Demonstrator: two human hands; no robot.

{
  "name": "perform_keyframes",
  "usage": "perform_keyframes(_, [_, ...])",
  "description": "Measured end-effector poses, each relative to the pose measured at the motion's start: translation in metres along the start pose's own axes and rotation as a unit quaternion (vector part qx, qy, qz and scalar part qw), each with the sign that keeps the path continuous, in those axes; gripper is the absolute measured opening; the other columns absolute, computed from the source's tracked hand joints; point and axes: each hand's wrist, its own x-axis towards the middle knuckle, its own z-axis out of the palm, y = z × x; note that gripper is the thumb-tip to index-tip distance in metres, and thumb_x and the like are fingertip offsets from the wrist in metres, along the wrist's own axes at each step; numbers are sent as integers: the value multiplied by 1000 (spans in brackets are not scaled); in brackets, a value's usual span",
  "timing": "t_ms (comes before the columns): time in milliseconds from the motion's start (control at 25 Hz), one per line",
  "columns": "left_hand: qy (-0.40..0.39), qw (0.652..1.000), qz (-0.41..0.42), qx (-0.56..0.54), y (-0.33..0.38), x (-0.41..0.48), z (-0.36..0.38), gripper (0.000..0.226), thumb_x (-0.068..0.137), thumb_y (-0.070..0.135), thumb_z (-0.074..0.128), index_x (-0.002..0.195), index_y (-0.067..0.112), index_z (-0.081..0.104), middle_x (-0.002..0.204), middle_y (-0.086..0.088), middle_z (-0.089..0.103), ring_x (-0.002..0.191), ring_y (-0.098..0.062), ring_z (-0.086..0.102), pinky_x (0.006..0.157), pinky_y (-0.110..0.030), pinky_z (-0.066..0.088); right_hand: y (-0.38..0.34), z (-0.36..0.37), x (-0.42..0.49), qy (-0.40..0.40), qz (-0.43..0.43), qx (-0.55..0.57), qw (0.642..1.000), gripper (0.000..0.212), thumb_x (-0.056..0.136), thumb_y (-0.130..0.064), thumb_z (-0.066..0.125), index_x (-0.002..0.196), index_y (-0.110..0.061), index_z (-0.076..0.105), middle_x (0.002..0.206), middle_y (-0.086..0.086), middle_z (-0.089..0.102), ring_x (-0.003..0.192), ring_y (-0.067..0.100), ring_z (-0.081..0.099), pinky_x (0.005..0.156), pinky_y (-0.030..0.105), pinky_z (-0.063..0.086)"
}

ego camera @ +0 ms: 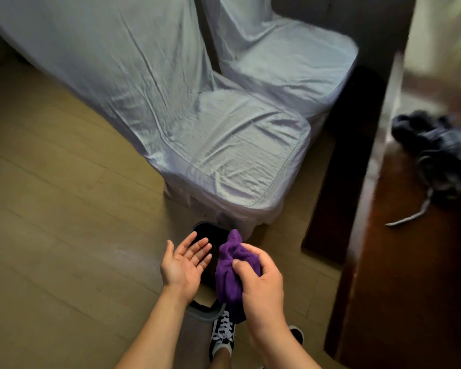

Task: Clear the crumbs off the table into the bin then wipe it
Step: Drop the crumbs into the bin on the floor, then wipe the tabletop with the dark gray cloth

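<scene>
At the lower centre of the frame, the left hand lay flat, palm up, above the dark bin. Just beside it, the right hand gripped a bunched purple cloth. Two covered chairs filled the upper middle, with a wooden table along the right edge.

the bin is mostly hidden behind both hands; the table is blurry, cut off at the right edge

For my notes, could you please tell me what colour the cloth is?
Purple; the bunched cloth shows in the head view.
</scene>
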Motion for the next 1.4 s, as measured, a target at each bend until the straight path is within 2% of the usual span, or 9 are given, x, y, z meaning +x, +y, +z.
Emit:
perform_keyframes(80, [-24, 999, 2, 46, 14, -23, 29, 56, 95, 54, 35, 119, 11, 63, 105, -17, 73, 98, -29, 69, 85, -44, 50, -31, 2, -16, -4, -22, 0, 1000, 30, 79, 6, 66, 96, -18, 72, 89, 0, 77, 80, 7, 71, 72, 17, 54])
perform_keyframes(200, [-38, 972, 81, 215, 30, -57, 77, 34, 98, 27, 44, 121, 10, 63, 101, -10, 75, 91, -19, 70, 81, -37, 51, -74, -3, -32, 4, -54, -6, 999, 32, 78, 9, 66, 94, -18, 71, 89, 3, 77, 80, 9, 70, 75, 22, 55])
perform_keyframes(280, [-49, 915, 154, 370, 41, -79, 103, 30, 96, 15, 50, 122, 13, 64, 117, -5, 70, 99, -13, 66, 91, -35, 49, -97, -12, -39, 15, -65, -12, 998, 31, 78, 6, 66, 96, -20, 71, 92, 4, 76, 86, 14, 70, 82, 31, 57])
perform_keyframes(400, [-64, 799, 225, 554, 56, -108, 134, 34, 94, 19, 53, 127, 21, 61, 130, 1, 62, 117, -12, 54, 103, -31, 38, -121, -31, -48, 35, -72, -26, 996, 30, 78, -1, 68, 98, -23, 71, 96, 1, 75, 91, 17, 70, 90, 43, 55])
perform_keyframes(760, [-206, 642, 379, 634, 54, -184, 218, 42, 91, 22, 58, 133, 25, 54, 126, 15, 53, 116, -2, 47, 95, -18, 33, -169, -105, -63, 146, -106, 28, 983, 31, 79, -1, 69, 102, -22, 71, 98, 1, 76, 93, 19, 71, 89, 41, 57])
perform_keyframes(840, [-226, 621, 397, 637, 36, -195, 242, 44, 91, 23, 58, 135, 22, 52, 128, 14, 49, 119, -2, 44, 99, -16, 30, -179, -127, -61, 161, -121, 31, 979, 30, 80, 0, 69, 101, -22, 71, 96, -1, 76, 91, 15, 71, 86, 33, 57])
perform_keyframes(1040, [-239, 608, 391, 648, -21, -210, 297, 50, 92, 26, 59, 139, 19, 47, 141, 0, 49, 132, -15, 42, 111, -34, 33, -196, -206, -38, 189, -122, 6, 974, 29, 81, -5, 70, 102, -25, 70, 98, -7, 75, 87, 3, 69, 86, 28, 57])
perform_keyframes(1240, [-175, 586, 412, 675, -68, -210, 343, 56, 91, 30, 59, 143, 20, 41, 151, -7, 38, 141, -20, 32, 116, -39, 26, -215, -293, 18, 181, -111, -69, 975, 32, 78, -10, 72, 106, -26, 68, 100, -5, 72, 91, 14, 68, 88, 39, 56])
perform_keyframes(1400, [-97, 561, 403, 716, -78, -193, 367, 63, 91, 34, 56, 147, 19, 33, 153, -12, 32, 142, -25, 28, 116, -40, 25, -236, -330, 71, 170, -125, -179, 961, 40, 75, -16, 72, 113, -26, 65, 105, 0, 72, 94, 20, 66, 77, 26, 45])
